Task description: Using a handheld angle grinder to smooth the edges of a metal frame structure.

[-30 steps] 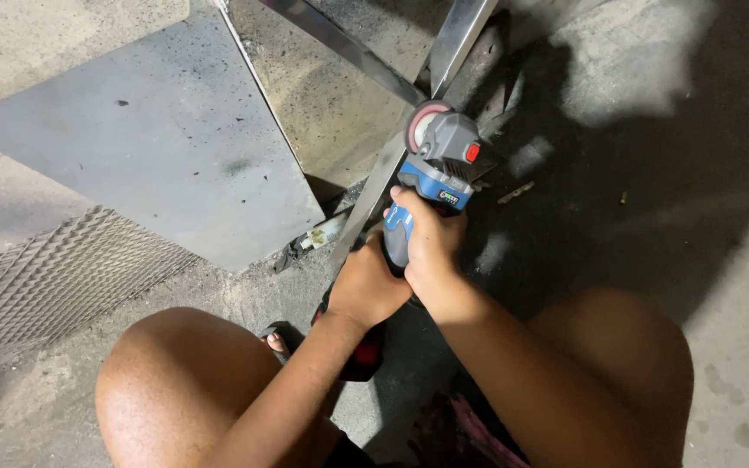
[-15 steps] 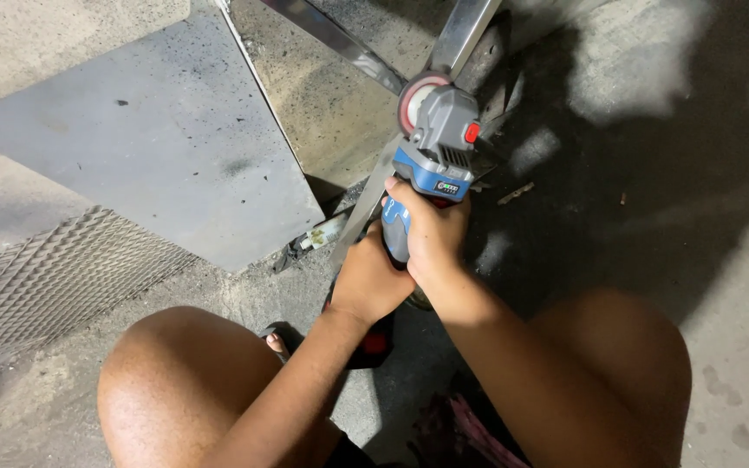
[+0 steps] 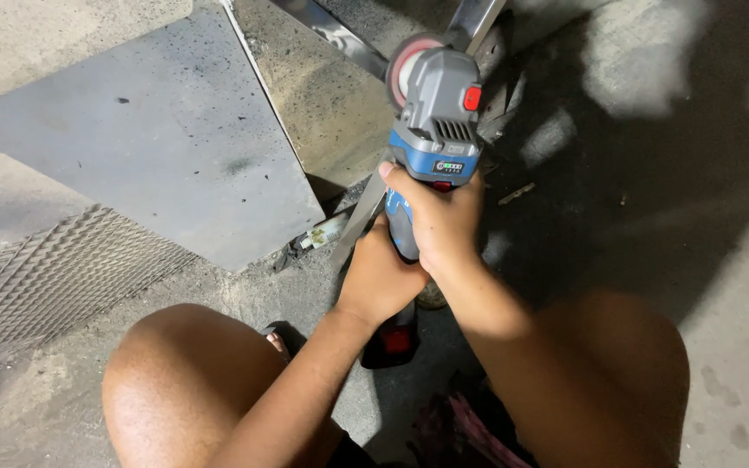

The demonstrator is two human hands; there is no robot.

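Raised since earlier, both hands [image 3: 418, 247] keep a closed grip round the angle grinder [image 3: 433, 113].

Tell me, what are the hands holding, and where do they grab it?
Both hands grip a blue-and-grey angle grinder by its body: right hand nearer the head, left hand behind it.

Both hands wrap the grey-and-blue grinder [image 3: 433, 130]: the right hand [image 3: 439, 221] high on the body, the left hand [image 3: 381, 276] lower, near the red battery [image 3: 394, 340]. Its disc [image 3: 407, 62] sits against a metal bar [image 3: 477, 19]. A steel sheet [image 3: 158, 130] and mesh [image 3: 45, 273] lie on the concrete floor [image 3: 739, 329] to the left.
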